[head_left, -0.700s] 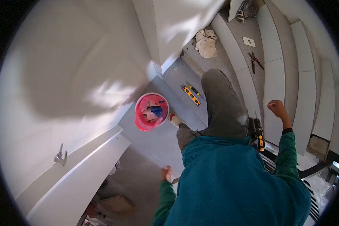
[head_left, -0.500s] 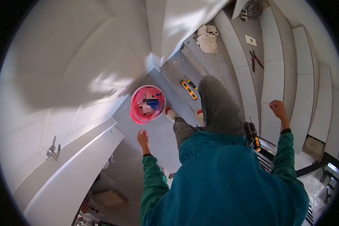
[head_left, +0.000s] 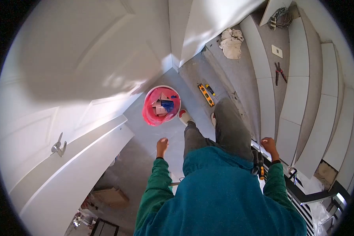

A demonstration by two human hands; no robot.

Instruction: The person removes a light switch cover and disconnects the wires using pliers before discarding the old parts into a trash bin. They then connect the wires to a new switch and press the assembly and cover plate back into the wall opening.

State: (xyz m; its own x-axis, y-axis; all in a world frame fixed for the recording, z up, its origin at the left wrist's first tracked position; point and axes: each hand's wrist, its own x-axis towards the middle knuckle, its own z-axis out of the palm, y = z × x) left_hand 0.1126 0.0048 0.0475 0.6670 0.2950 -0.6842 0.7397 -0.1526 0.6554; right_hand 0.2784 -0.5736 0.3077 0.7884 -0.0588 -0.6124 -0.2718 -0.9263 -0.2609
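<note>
My left hand hangs over the grey floor, its fingers curled closed with nothing visible in them. Ahead of it stands a white bucket with a pink bag inside, holding box pieces and a blue item. My right hand is also curled and seems empty, close to the tool holder at my right hip. On the lowest step lie an orange level and a black-and-yellow tool, side by side, beyond my feet.
Curved steps with white risers rise on the right, bearing pliers, a white plate, a cloth and coiled cable. A dark railing is at lower right. A white door with a handle stands left.
My right hand has come down and inward from over the steps to beside my hip. My left hand has shifted slightly right. The view has moved, and the bucket and steps appear farther right.
</note>
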